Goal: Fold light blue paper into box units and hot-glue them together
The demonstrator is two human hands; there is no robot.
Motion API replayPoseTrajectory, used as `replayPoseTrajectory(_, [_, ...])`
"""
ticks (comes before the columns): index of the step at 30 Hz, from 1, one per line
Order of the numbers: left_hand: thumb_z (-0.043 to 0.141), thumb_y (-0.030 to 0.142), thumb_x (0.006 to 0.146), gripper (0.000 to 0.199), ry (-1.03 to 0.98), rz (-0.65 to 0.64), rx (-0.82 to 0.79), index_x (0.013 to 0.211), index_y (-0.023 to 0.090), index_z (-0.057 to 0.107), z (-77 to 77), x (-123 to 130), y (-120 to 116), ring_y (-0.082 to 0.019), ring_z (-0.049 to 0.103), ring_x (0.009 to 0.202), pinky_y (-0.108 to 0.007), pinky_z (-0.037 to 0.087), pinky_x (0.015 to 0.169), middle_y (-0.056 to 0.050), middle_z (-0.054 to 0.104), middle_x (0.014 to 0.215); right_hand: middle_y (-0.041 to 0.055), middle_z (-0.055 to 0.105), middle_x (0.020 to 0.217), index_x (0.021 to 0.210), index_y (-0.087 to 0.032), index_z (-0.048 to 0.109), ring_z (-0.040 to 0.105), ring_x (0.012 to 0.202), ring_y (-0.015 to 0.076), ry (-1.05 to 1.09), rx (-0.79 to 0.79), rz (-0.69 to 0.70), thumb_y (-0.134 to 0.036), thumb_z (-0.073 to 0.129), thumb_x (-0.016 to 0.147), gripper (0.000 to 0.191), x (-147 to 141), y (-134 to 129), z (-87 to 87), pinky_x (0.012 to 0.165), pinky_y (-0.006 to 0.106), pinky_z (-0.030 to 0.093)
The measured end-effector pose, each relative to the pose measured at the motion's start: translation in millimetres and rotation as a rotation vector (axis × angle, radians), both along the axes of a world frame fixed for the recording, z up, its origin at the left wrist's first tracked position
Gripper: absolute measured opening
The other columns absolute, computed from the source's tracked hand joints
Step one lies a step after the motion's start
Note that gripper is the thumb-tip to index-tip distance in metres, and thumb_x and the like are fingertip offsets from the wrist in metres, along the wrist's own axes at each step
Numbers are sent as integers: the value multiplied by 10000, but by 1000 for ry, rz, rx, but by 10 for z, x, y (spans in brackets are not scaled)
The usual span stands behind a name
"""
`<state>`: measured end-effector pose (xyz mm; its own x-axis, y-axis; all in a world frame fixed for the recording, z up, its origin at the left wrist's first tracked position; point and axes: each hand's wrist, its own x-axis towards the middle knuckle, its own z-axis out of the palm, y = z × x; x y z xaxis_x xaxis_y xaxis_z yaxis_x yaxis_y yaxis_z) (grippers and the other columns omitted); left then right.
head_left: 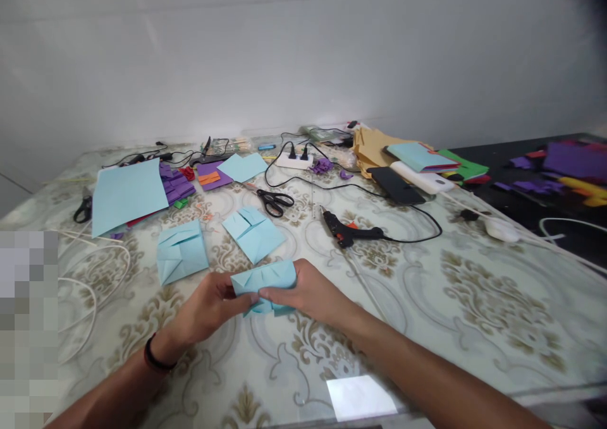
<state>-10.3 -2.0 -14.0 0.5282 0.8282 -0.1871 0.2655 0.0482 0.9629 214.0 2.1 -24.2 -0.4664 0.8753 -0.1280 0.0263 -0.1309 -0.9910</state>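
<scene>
Between both hands is a folded light-blue paper (265, 276), lifted a little toward me with creases across its front. My left hand (211, 306) pinches its left edge, thumb on the near side. On the right edge, my right hand (308, 290) grips it, its thumb pressing near the middle beside the other thumb. The fingers behind the paper are mostly hidden. Just beyond lie two more folded light-blue papers, one at the left (183, 252) and another (255, 234) straight ahead, both with slits and creases.
A black glue gun (348, 230) lies right of centre, its cord running back. Black-handled scissors (275, 201) rest ahead. Flat blue sheets (130, 195) cover purple strips at left. Behind are a power strip (294, 158), a phone (396, 186) and stacked coloured paper (422, 156).
</scene>
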Motion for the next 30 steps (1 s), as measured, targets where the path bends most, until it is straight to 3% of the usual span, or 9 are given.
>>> replayPoseTrajectory(7, [637,401,932,305,62,21,80,785,136,674,30,9,1,-125,468,633,-239,377,601,11,579,671,-12,643,677,771,-113,747,517,633,117,-8,37,24,-319,762,794,207,-28,-5,-32,615,237,436])
replayPoseTrajectory(14, [659,444,930,365,270,27,177,729,145,716,0,-82,53,-146,588,613,-240,424,587,-34,714,668,-6,636,651,744,-118,720,509,586,117,-35,-84,-123,-382,811,728,280,-1,20,8,556,236,423])
replayPoseTrajectory(20, [678,397,919,284,117,-27,36,793,146,721,-47,-78,85,-160,649,654,-251,491,634,-40,724,714,26,696,710,783,-119,739,577,608,145,-21,-121,-171,-441,849,701,350,21,31,34,566,255,466])
replayPoseTrajectory(25, [658,417,935,334,69,6,88,735,149,663,-120,-33,25,-145,556,631,-246,452,607,-3,631,663,25,716,748,791,-125,753,598,666,154,-1,-43,-38,-405,799,757,286,-31,-3,-8,611,254,480])
replayPoseTrajectory(30, [642,402,953,305,-31,-23,88,793,142,647,-63,8,-14,-133,498,661,-244,435,626,2,594,711,4,694,735,801,-125,754,569,672,140,12,58,3,-324,750,786,200,-67,-29,-24,637,244,467])
